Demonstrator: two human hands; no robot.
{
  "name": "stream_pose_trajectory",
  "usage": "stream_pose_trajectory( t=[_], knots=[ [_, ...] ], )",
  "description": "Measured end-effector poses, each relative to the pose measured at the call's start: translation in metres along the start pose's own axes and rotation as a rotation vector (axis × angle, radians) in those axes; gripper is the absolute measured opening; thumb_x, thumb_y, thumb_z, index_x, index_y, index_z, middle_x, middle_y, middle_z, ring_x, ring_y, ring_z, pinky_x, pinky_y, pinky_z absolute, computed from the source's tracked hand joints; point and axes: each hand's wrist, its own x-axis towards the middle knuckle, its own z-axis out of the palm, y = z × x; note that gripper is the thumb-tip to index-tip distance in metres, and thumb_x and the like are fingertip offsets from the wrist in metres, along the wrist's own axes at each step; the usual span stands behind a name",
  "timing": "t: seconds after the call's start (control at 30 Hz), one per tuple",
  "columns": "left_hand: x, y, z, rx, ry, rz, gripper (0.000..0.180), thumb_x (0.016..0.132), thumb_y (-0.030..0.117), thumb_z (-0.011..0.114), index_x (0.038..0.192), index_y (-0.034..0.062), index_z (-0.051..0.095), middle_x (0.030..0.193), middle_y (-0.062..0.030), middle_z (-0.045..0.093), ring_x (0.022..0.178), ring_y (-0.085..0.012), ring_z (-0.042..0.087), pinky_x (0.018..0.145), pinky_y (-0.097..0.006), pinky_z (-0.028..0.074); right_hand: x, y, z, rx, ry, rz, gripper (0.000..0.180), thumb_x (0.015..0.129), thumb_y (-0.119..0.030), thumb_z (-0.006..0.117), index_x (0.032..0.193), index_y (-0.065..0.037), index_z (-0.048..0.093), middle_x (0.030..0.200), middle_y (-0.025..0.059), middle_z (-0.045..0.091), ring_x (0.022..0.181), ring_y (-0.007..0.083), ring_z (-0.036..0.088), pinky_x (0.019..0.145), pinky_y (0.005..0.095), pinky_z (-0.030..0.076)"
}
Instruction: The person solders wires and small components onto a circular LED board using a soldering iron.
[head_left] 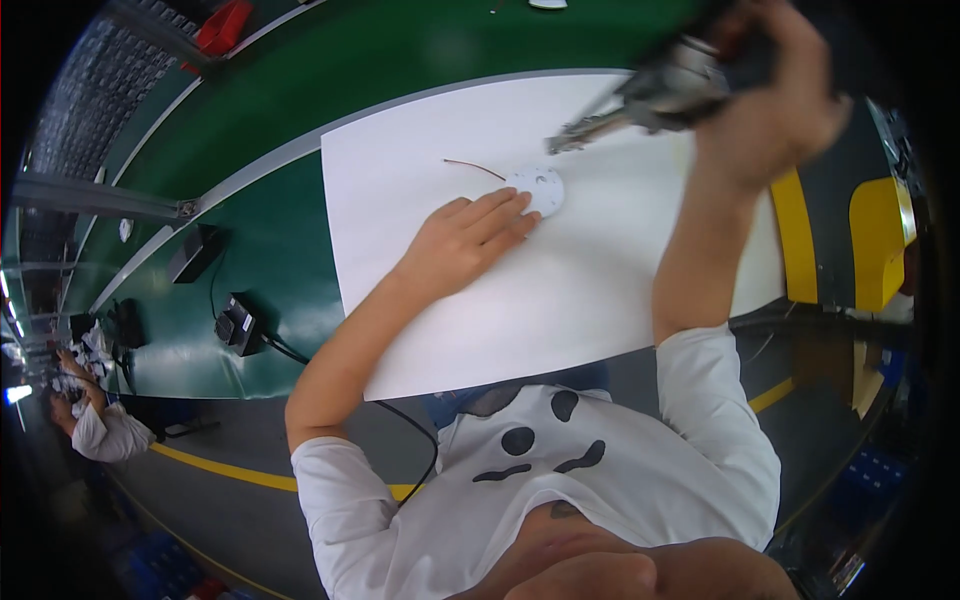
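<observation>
A small white round board with several tiny dark marks lies flat on the white sheet. From its left side a thin reddish wire runs out across the sheet. My left hand rests with outstretched fingers, their tips on the board's lower left edge. Up and to the right, my right hand is closed round a dark handheld power tool with a narrow metal nose. The nose points down and left, above the sheet and apart from the board. Motion blurs the tool, and its grip is partly hidden.
The white sheet covers part of a green table. At left sit a black box with a cable and another dark box. Yellow and black equipment stands at right. Another person is far left.
</observation>
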Motion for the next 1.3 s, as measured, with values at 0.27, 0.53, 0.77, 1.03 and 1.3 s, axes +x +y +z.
stream_pose_trajectory(
  t=[0.27, 0.53, 0.77, 1.03, 1.3],
  knots=[
    [0.017, -0.157, 0.035, 0.222, 0.142, -0.533, 0.042, 0.094, 0.016, 0.068, 0.134, 0.0060, 0.065, 0.145, -0.0171, 0.059, 0.134, -0.0340, 0.055, 0.110, -0.042, 0.046, 0.012, -0.001, -0.011, -0.475, -0.088, -0.134, 0.018, 0.097, 0.003, 0.062, 0.109, 0.003, 0.075, 0.091, 0.0120, 0.075, 0.077, 0.0192, 0.072, 0.073, 0.0288, 0.062],
    [-0.032, -0.125, -0.020, 0.072, 0.006, -0.731, 0.044, 0.098, 0.030, 0.061, 0.135, 0.0079, 0.065, 0.156, -0.0162, 0.048, 0.133, -0.0347, 0.057, 0.107, -0.042, 0.048, -0.004, -0.022, 0.004, 0.067, 0.128, 0.394, 0.021, 0.098, -0.003, 0.060, 0.113, 0.001, 0.074, 0.091, 0.0113, 0.071, 0.079, 0.0187, 0.068, 0.073, 0.0336, 0.063],
    [-0.082, -0.099, -0.043, 0.091, 0.365, -0.630, 0.017, 0.089, 0.019, 0.072, 0.096, 0.0043, 0.078, 0.094, -0.0118, 0.076, 0.084, -0.0266, 0.071, 0.071, -0.035, 0.055, -0.004, -0.030, 0.013, 0.177, 0.062, 0.561, 0.028, 0.102, -0.012, 0.051, 0.110, 0.005, 0.072, 0.087, 0.0171, 0.067, 0.084, 0.0270, 0.068, 0.080, 0.0379, 0.058],
    [-0.085, -0.092, -0.042, 0.173, 0.308, -0.533, 0.039, 0.083, 0.013, 0.074, 0.050, 0.0082, 0.055, 0.047, -0.0057, 0.051, 0.042, -0.0238, 0.050, 0.042, -0.036, 0.038, 0.002, -0.033, 0.011, 0.332, -0.092, 0.675, 0.033, 0.100, -0.021, 0.051, 0.109, 0.007, 0.067, 0.084, 0.0164, 0.064, 0.084, 0.0276, 0.065, 0.080, 0.0345, 0.049],
    [-0.088, -0.092, -0.044, 0.123, 0.187, -0.482, 0.038, 0.086, 0.013, 0.072, 0.053, 0.0043, 0.058, 0.049, -0.0085, 0.052, 0.044, -0.0253, 0.050, 0.045, -0.036, 0.040, -0.002, -0.040, 0.011, 0.145, -0.090, 0.561, 0.031, 0.100, -0.018, 0.052, 0.112, 0.006, 0.066, 0.087, 0.0159, 0.063, 0.080, 0.0263, 0.062, 0.076, 0.0343, 0.048]
  ],
)
